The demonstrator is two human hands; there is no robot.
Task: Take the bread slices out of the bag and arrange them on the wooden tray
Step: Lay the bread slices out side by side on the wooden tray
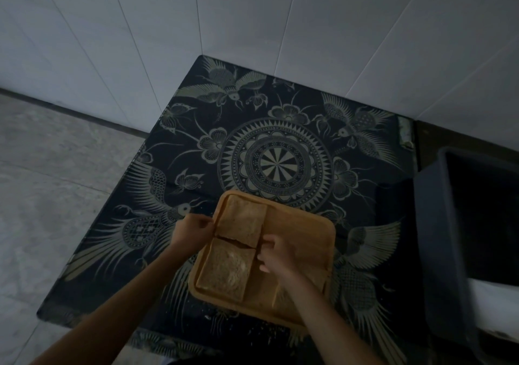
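Black cloth (pixel 280 128), pale bird-and-mandala print; tan wooden tray (pixel 306 224); golden-brown bread (pixel 241 221).

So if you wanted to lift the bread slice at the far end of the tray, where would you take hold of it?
Probably by its two side edges, coming down from above. The far bread slice lies flat on the wooden tray, with its near edge against the near slice. The left hand and right hand already sit at its left and right edges, which look free.

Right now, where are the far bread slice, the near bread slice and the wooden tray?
far bread slice (pixel 241 222): head view, middle of its top.
near bread slice (pixel 226 270): head view, middle of its top.
wooden tray (pixel 300 224): head view, bare floor.
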